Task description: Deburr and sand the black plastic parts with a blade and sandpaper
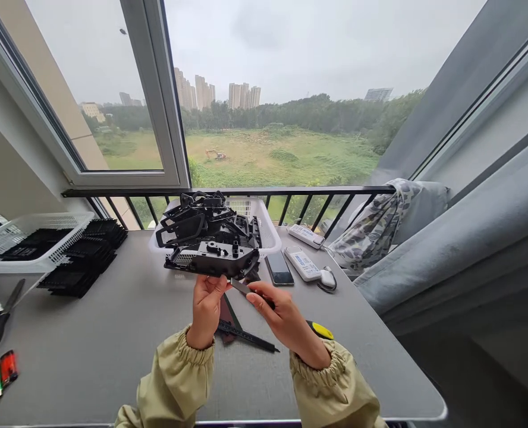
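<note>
My left hand (pixel 206 309) grips the lower edge of a black moulded plastic part (pixel 214 255), raised in front of a white basket. My right hand (pixel 282 315) is closed around a knife (pixel 241 287) with a flat grey blade and a dark handle. The blade points left and reaches the underside of the plastic part, close to my left fingertips. Whether it touches the edge I cannot tell. Below my hands a slim black tool with markings (pixel 250 337) lies on the table, across a dark flat piece (pixel 229 312).
The white basket (pixel 270 229) is heaped with black parts. Stacked black pieces (pixel 83 255) stand beside another basket (pixel 79 223) at left. A phone (pixel 279 268), white power strips (pixel 302 263) and a yellow-black handle (pixel 321 330) lie right. A bladed tool (pixel 0 321) lies far left.
</note>
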The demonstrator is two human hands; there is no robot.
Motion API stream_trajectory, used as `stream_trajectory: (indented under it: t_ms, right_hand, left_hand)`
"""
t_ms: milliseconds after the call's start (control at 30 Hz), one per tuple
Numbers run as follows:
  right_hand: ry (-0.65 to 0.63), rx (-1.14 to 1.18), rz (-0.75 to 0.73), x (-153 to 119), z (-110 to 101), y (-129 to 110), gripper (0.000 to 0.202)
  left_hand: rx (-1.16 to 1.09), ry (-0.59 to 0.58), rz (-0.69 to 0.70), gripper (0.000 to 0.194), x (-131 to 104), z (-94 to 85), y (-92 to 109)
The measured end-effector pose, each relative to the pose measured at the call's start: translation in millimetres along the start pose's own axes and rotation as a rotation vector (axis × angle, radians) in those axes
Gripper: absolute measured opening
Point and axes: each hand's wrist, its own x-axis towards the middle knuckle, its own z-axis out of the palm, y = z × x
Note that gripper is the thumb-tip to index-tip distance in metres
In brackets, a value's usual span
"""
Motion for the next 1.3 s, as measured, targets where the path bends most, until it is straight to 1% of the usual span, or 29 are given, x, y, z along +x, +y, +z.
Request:
stream_trajectory:
  t_ms: [200,467,600,733,833,867,900,1000,1067,1167,1300]
  right_hand:
    - [0.003,-0.069,0.020,-32,5,-15,0.033]
    - [-0.064,-0.077,0.044,-76,9,-35,0.041]
    - [-0.045,-0.062,0.061,-91,16,-44,0.042]
    - [-0.049,-0.059,0.052,-103,21,-55,0.037]
    - [-0.108,0.004,0.071,-114,21,-62,0.035]
    - [-0.108,0.042,0.083,-118,21,-63,0.036]
    - [-0.088,0.088,0.096,-121,21,-64,0.037]
    - [0.046,0.220,0.132,-128,24,-67,0.042]
    - [0.096,0.297,0.148,-130,28,-69,0.047]
    - [0.103,0.405,0.165,-133,38,-73,0.054]
    - [0.101,0.489,0.196,-140,52,-80,0.055]
  left_hand:
    - [0.077,-0.100,0.030,0.031,-38,-12.8,8]
    - [0.111,-0.056,0.019,0.035,-83,-29.6,15]
    - [0.127,-0.077,0.024,0.035,-99,-36.7,21]
    - [0.095,-0.088,0.032,0.039,-112,-39.9,28]
    - [0.081,-0.063,0.042,0.043,-118,-42.0,33]
    - [0.078,-0.057,0.043,0.043,-120,-42.6,34]
    - [0.070,-0.055,0.042,0.044,-122,-43.2,36]
    - [0.028,-0.076,0.021,0.043,-129,-43.7,41]
    - [0.001,-0.094,-0.004,0.043,-134,-43.7,45]
    - [-0.011,-0.119,-0.050,0.041,-143,-44.3,49]
    - [-0.016,-0.163,-0.107,0.042,-154,-45.7,53]
